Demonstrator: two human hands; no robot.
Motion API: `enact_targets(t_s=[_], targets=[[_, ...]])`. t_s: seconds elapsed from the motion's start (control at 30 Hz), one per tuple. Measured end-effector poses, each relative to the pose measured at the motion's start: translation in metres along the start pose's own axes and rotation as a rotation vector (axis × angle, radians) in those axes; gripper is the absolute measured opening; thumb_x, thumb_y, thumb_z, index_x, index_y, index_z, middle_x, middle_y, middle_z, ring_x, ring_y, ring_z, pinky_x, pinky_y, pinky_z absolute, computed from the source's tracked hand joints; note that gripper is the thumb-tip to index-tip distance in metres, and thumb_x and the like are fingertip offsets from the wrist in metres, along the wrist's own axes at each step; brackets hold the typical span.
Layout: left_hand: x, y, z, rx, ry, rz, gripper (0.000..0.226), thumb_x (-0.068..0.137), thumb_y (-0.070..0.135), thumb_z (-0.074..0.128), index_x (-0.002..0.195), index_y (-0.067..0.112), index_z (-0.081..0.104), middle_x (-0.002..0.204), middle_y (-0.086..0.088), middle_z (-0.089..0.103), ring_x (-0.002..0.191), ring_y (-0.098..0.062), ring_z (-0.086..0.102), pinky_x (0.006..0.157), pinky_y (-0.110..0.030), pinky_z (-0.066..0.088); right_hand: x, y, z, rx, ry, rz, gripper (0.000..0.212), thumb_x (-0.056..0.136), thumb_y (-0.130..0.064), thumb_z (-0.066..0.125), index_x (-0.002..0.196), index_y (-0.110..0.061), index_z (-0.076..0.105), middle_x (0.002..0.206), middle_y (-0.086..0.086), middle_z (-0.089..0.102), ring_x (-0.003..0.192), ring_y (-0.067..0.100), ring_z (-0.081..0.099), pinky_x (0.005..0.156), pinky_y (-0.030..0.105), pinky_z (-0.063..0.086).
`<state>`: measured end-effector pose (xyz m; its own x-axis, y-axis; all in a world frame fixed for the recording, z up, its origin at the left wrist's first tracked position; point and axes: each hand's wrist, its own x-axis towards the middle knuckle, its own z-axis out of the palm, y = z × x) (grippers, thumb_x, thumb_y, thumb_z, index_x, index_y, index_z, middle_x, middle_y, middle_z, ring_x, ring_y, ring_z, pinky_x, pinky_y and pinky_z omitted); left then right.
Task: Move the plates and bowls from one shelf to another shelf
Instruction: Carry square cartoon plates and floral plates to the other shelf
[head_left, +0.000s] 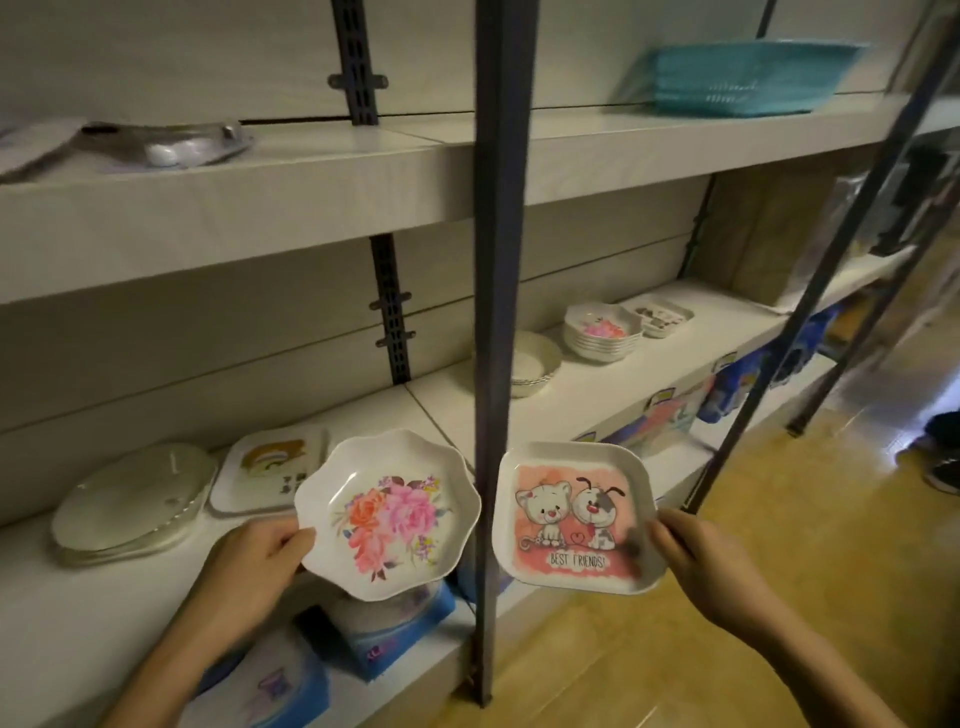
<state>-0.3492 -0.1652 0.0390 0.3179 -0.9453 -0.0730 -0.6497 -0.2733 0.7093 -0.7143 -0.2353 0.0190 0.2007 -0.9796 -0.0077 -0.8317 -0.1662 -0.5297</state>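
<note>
The left hand (254, 556) holds the flower plate (387, 514) by its left rim, with the thumb on top and the other fingers clamped underneath. The right hand (701, 561) pinches the right rim of the square cartoon plate (576, 519) in the same way. Both plates are in the air in front of the middle shelf (597, 410), and both tilt a little toward the camera.

Each plate hangs from one edge only, so I think a firm grip is needed, and the plates should be level before they are set down.

The dark post (496, 312) stands exactly between the two plates and could catch a rim if either plate crosses it.

Below the shelf edge are blue boxes (384, 634). On the left part of the shelf lie a stack of round plates (130, 499) and, beside it, rainbow square plates (270, 467). Past the post stand white bowls (532, 364), then a stack of floral bowls (602, 332), then small square dishes (660, 314). These last two stacks seem to match the held pieces. A teal basket (743, 78) sits on the top shelf.
</note>
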Motion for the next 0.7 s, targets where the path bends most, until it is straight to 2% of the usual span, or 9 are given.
enact_targets(t_s=[0.17, 0.27, 0.33, 0.43, 0.6, 0.7], targets=[[-0.009, 0.045, 0.059, 0.013, 0.013, -0.005, 0.031, 0.088, 0.012, 0.052, 0.067, -0.009, 0.059, 0.051, -0.002, 0.051, 0.051, -0.013, 0.044, 0.053, -0.027, 0.032, -0.009, 0.065, -0.037, 0.021, 0.015, 0.031, 0.032, 0.096, -0.023, 0.042, 0.083, -0.003, 0.064, 0.075, 0.013, 0.066, 0.066, 0.025, 0.058, 0.054, 0.025, 0.035], [-0.008, 0.073, 0.093, 0.027, -0.004, -0.001, 0.032, 0.088, 0.013, 0.051, 0.06, 0.0, 0.053, 0.052, -0.005, 0.048, 0.051, -0.016, 0.042, 0.053, -0.027, 0.031, -0.008, 0.097, -0.059, 0.032, 0.027, 0.071, 0.032, 0.096, -0.023, 0.042, 0.085, -0.004, 0.065, 0.078, 0.013, 0.067, 0.063, 0.019, 0.054, 0.054, 0.024, 0.035], [-0.006, 0.093, 0.112, 0.032, -0.011, 0.007, 0.03, 0.089, 0.014, 0.05, 0.062, 0.002, 0.056, 0.053, -0.005, 0.048, 0.052, -0.016, 0.043, 0.053, -0.026, 0.033, -0.006, 0.117, -0.073, 0.046, 0.036, 0.09, 0.031, 0.096, -0.021, 0.042, 0.083, -0.003, 0.064, 0.075, 0.012, 0.065, 0.061, 0.019, 0.052, 0.054, 0.025, 0.034], [0.003, 0.118, 0.135, 0.029, -0.023, 0.036, 0.031, 0.09, 0.013, 0.05, 0.063, 0.001, 0.059, 0.052, -0.003, 0.05, 0.051, -0.014, 0.045, 0.052, -0.024, 0.034, 0.001, 0.143, -0.093, 0.078, 0.038, 0.125, 0.031, 0.097, -0.02, 0.042, 0.079, -0.006, 0.064, 0.065, 0.0, 0.059, 0.055, 0.011, 0.048, 0.053, 0.023, 0.034], [0.032, 0.155, 0.166, -0.004, -0.051, 0.029, 0.036, 0.09, 0.013, 0.051, 0.054, 0.009, 0.053, 0.05, -0.003, 0.049, 0.048, -0.014, 0.046, 0.049, -0.025, 0.033, 0.028, 0.181, -0.116, 0.097, 0.054, 0.174, 0.031, 0.097, -0.02, 0.042, 0.071, -0.017, 0.059, 0.067, 0.001, 0.06, 0.059, 0.015, 0.051, 0.056, 0.028, 0.037], [0.058, 0.168, 0.184, 0.027, -0.017, 0.015, 0.037, 0.089, 0.016, 0.051, 0.053, 0.008, 0.053, 0.048, -0.003, 0.049, 0.048, -0.017, 0.047, 0.052, -0.029, 0.034, 0.058, 0.2, -0.126, 0.098, 0.062, 0.177, 0.032, 0.097, -0.02, 0.042, 0.075, -0.009, 0.062, 0.071, 0.008, 0.063, 0.062, 0.02, 0.054, 0.059, 0.033, 0.04]])
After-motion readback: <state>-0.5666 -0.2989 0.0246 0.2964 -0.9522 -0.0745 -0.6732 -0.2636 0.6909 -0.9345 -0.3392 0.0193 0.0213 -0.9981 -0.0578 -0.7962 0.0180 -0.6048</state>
